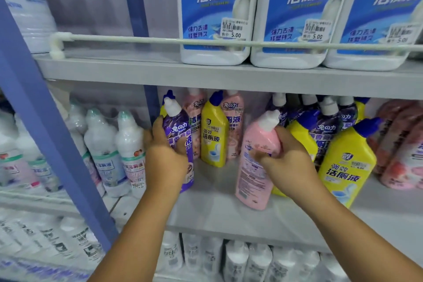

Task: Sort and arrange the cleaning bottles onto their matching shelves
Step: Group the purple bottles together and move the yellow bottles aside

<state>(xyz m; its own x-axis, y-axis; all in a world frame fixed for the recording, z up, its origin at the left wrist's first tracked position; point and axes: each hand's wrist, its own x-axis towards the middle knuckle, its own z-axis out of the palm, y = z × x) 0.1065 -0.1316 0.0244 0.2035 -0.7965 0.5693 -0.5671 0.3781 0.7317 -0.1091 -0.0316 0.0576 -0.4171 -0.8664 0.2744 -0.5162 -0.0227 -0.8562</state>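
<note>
Mid-frame, the left hand wraps an upright purple bottle; right of it, the right hand grips a pink bottle tilted top-right

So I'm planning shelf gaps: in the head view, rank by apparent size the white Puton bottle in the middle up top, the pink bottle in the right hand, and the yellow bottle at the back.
1. White Puton bottle, top cropped.
2. Pink bottle in the right hand.
3. Yellow bottle; it stands further back, so its true size may match the pink one.
</note>
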